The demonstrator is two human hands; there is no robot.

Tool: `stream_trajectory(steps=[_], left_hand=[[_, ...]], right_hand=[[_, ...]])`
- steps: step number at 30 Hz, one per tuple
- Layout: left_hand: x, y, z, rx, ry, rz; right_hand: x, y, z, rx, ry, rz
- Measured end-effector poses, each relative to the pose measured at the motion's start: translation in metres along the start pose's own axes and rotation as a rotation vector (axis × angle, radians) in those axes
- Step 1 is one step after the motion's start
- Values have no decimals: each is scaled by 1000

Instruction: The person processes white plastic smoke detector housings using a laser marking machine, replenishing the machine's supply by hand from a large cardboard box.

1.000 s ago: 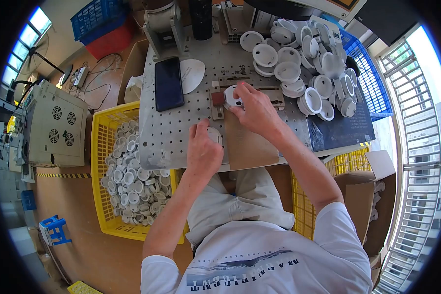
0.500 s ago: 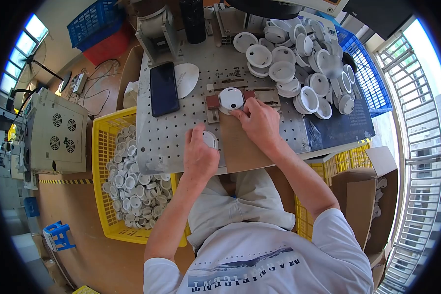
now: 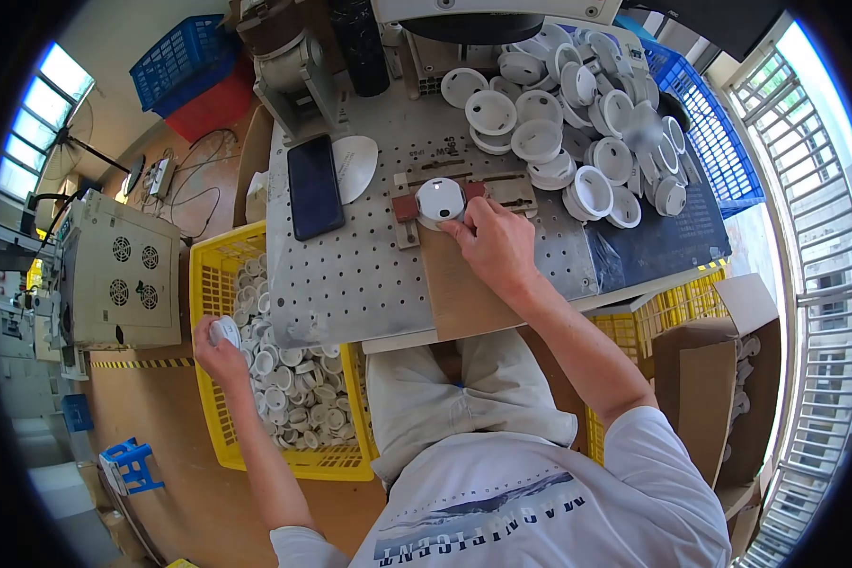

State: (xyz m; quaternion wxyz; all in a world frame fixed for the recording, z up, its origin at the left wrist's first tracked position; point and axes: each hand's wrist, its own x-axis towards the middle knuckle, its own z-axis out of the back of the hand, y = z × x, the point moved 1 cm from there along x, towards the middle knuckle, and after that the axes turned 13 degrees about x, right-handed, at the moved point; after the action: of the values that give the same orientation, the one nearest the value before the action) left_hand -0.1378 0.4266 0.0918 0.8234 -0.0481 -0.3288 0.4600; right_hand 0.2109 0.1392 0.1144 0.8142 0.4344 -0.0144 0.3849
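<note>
Left grip (image 3: pixel 221 358) is clamping a lid (image 3: pixel 224 330) above a basket (image 3: pixel 322 467).
Right grip (image 3: pixel 499 248), slightly apart, is touching another lid (image 3: pixel 440 199).

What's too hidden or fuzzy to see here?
All in the head view:
- The bottom of the yellow plastic basket: hidden by small white round parts heaped inside.
- The underside of the white plastic disc between two reddish blocks: it faces away.
- Some white ring-shaped pieces piled on the right: a blurry smudge covers them.
- Writing on the dark blue board: too small.
</note>
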Motion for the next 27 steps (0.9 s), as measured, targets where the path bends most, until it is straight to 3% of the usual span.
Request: stream_trajectory(steps=[3, 7, 10, 13, 18, 19, 21, 24, 27], left_hand=[[17, 83, -26, 163, 14, 149], [42, 101, -37, 318, -39, 54], [60, 29, -42, 156, -85, -28], [55, -98, -57, -68, 35, -215], [10, -272, -103, -101, 134, -683], [5, -291, -111, -125, 131, -694], [-7, -321, -126, -19, 352, -728], [-23, -342, -123, 193, 354, -865], [-25, -330, -132, 146, 273, -893]], right_hand=[[0, 0, 1, 11, -2, 1], [0, 1, 3, 11, 13, -8], [-2, -1, 2, 21, -7, -3], [-2, 1, 1, 34, -41, -24], [-18, -5, 22, 98, -19, 22], [-24, -9, 35, 147, -9, 28], [-31, -17, 72, 104, -104, 4], [-36, -32, 117, -7, -236, -12], [-29, -62, 135, -123, -237, -13]])
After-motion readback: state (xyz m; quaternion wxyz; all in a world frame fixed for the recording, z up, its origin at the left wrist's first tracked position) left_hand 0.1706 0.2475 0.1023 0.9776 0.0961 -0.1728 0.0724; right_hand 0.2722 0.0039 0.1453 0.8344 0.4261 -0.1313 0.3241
